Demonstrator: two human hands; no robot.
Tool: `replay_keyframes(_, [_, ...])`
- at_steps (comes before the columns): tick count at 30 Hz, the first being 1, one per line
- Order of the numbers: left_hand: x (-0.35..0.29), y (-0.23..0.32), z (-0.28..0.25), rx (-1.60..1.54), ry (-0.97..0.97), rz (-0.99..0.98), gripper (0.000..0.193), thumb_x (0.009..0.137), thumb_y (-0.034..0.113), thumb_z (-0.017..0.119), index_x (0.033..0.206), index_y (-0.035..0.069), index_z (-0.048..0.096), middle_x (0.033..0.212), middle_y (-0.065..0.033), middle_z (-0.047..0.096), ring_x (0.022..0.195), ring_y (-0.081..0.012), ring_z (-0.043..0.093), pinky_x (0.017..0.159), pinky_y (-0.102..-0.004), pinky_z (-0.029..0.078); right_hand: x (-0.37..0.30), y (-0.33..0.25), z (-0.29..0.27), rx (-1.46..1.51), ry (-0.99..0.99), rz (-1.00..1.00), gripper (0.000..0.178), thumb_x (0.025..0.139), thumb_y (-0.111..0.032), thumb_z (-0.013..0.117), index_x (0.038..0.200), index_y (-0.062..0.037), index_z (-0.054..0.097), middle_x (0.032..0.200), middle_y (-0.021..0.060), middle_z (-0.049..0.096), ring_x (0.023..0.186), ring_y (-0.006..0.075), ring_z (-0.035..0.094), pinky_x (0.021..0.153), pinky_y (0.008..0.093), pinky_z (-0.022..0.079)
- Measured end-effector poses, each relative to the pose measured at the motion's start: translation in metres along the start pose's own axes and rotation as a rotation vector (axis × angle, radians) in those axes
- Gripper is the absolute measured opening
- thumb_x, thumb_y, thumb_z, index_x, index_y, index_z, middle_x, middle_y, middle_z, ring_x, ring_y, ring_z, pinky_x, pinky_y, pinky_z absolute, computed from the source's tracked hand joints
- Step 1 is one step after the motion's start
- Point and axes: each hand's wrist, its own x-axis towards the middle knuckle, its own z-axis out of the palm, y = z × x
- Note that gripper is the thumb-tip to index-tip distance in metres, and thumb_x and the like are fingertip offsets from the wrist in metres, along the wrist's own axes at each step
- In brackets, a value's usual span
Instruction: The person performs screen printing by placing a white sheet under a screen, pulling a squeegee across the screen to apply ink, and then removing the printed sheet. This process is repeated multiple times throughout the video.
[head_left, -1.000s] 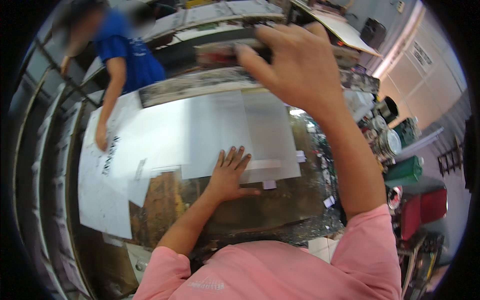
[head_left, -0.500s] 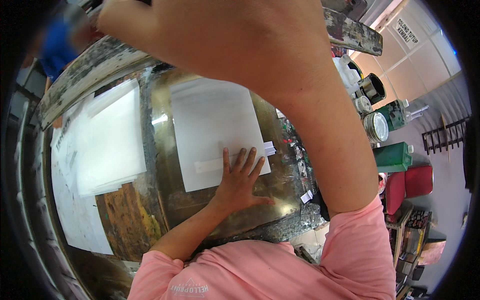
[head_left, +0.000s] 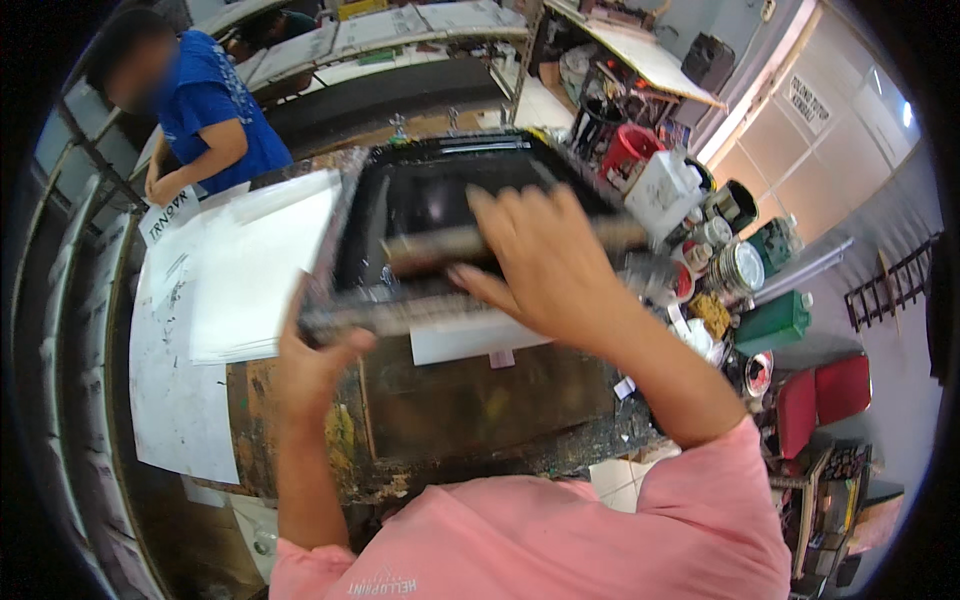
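Note:
A dark screen-printing frame (head_left: 400,318) lies low over the table, and its near rail looks tilted and smeared by motion. My left hand (head_left: 312,365) grips its near left corner, thumb on the near side. Inside the frame, a wooden squeegee (head_left: 430,248) spans the black, shiny mesh (head_left: 440,205). My right hand (head_left: 545,260) is closed over the squeegee's handle, its fingers on the far side and the thumb near; blur softens them. From under the near rail sticks out the edge of a white sheet (head_left: 455,342), the rest of which is hidden. A small pale tab (head_left: 502,359) touches that edge.
Left of the frame lies a stack of white paper (head_left: 260,270). A co-worker in a blue shirt (head_left: 225,110) stands at the far left, holding a printed sheet (head_left: 165,218). Jugs, cans and a red bucket (head_left: 630,150) crowd the right side, near a red chair (head_left: 840,400).
The frame has come down over the white sheet. My left hand has left the sheet for the frame's corner. My right hand has dropped from high up onto the squeegee.

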Motion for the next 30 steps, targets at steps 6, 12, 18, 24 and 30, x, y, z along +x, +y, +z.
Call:
replay_keyframes(6, [-0.049,-0.097,-0.003,0.910,0.006,-0.015,0.120,0.049,0.058,0.106,0.148,0.004,0.066,0.117,-0.0080,0.064,0.116,-0.0301,0.060,0.108,-0.0484,0.045,-0.096,-0.017,0.082,0.355,-0.476,0.116,0.039,0.098,-0.046,0.074,0.112,-0.0103,0.077,0.103,0.0120,0.074,0.098,0.0358,0.071,0.087,0.0497,0.054])
replay_keyframes(12, [-0.055,-0.137,-0.010,1.016,0.010,0.171,0.127,0.041,0.066,0.102,0.146,0.004,0.068,0.109,-0.0086,0.055,0.111,-0.0320,0.053,0.108,-0.0505,0.034,-0.124,-0.042,0.127,0.283,-0.409,0.140,0.057,0.082,-0.034,0.088,0.130,-0.0077,0.070,0.122,0.0103,0.071,0.107,0.0307,0.067,0.090,0.0426,0.059])
replay_keyframes(18, [-0.058,-0.132,-0.012,1.018,-0.046,0.095,0.132,0.044,0.070,0.100,0.152,0.004,0.064,0.113,-0.0090,0.057,0.112,-0.0316,0.053,0.109,-0.0517,0.033,-0.052,0.035,0.220,0.205,-0.073,0.062,0.050,0.085,-0.035,0.087,0.124,-0.0088,0.070,0.112,0.0100,0.068,0.102,0.0316,0.067,0.084,0.0452,0.059])
replay_keyframes(24, [-0.057,-0.132,-0.018,0.987,-0.033,0.104,0.142,0.044,0.078,0.096,0.158,0.002,0.058,0.109,-0.0079,0.062,0.107,-0.0300,0.056,0.107,-0.0526,0.036,0.082,0.124,0.254,0.137,-0.214,0.040,0.044,0.098,-0.055,0.071,0.109,-0.0123,0.075,0.102,0.0112,0.074,0.101,0.0351,0.072,0.082,0.0501,0.060])
replay_keyframes(30, [-0.058,-0.136,-0.014,0.629,-0.019,0.065,0.147,0.046,0.075,0.096,0.161,-0.004,0.050,0.107,-0.0079,0.075,0.098,-0.0309,0.057,0.102,-0.0456,0.040,0.124,0.167,0.257,0.192,-0.298,-0.016,0.051,0.103,-0.063,0.062,0.107,-0.0135,0.075,0.097,0.0141,0.075,0.097,0.0383,0.074,0.081,0.0538,0.058])
